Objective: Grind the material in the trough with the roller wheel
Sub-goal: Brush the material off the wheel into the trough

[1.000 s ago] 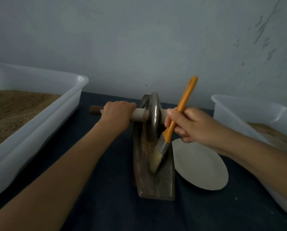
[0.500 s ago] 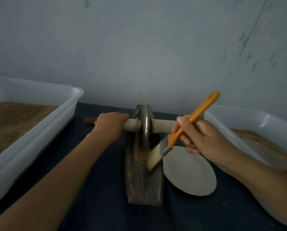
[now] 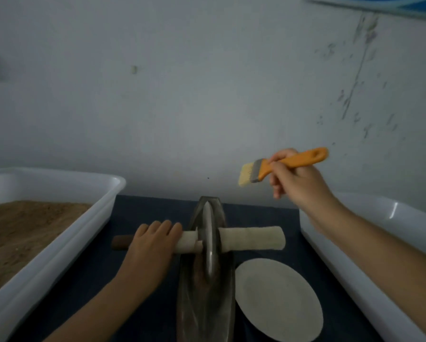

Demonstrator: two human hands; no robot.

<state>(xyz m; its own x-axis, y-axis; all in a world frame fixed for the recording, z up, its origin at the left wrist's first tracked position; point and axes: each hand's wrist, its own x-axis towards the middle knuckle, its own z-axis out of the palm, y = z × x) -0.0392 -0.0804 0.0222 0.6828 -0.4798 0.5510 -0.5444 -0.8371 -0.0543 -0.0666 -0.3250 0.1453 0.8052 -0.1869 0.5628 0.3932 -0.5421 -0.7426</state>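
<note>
Since a second ago the right hand (image 3: 298,183) has pulled the orange brush (image 3: 284,166) up out of the trough (image 3: 204,304) and now holds it in the air at about 2 o'clock from the wheel, bristles pointing left, so the sweeping looks done and rolling should come next. Biggest stuff first: a white tub of brown powder (image 3: 41,233) sits at 9 o'clock on the dark surface (image 3: 142,317), and a second white tub (image 3: 380,267) at 3 o'clock. The trough is the long boat-shaped metal piece dead centre, long axis running 12 to 6, near end toward the person. A round pale disc (image 3: 278,302) lies just beside its right wall around 4 o'clock. The roller wheel (image 3: 209,245) stands upright on edge in the groove, roughly mid-trough, with its axle handle (image 3: 251,238) crossing at right angles, 9 to 3. The left hand (image 3: 155,243) is wrapped over the left half of that handle; the right half is bare. My take: drop the brush somewhere off to the side, get the right hand on the free wrapped end, and push evenly with both hands so the wheel tracks straight along the groove rather than tipping against a wall. I can't really make out the material in the groove from here, too dark.
</note>
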